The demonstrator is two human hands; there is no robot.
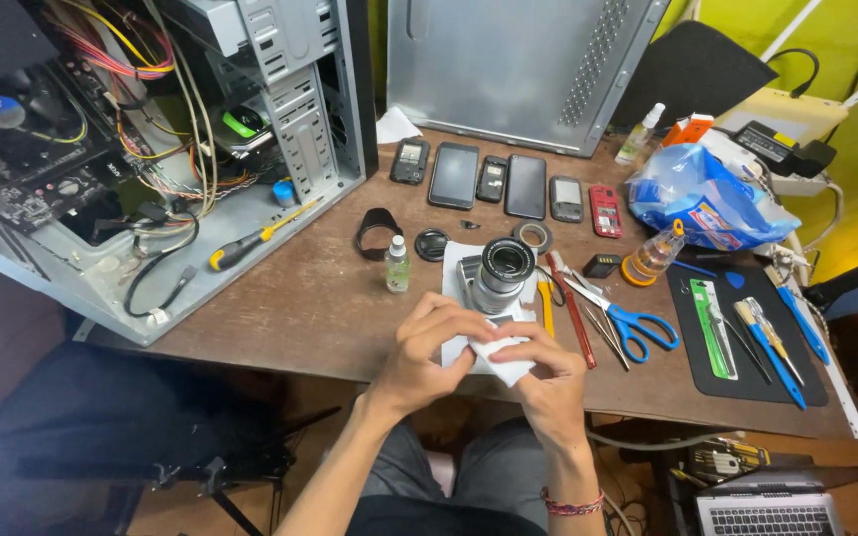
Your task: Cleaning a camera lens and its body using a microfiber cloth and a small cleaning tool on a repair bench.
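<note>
brown table (pixel 320 298) carries camera (pixel 489 278), scissors (pixel 633 323), phones (pixel 454 176), open computer case (pixel 151 149).

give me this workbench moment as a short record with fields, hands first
left hand: grips a white wipe, fingers curled over it
right hand: holds the same wipe from the other side
camera: silver, lens up, on white paper just beyond the hands
small bottle: upright, left of the camera
blue scissors: flat, right of the camera
phones: row along the table's far edge
open computer case: far left, on its side
</note>
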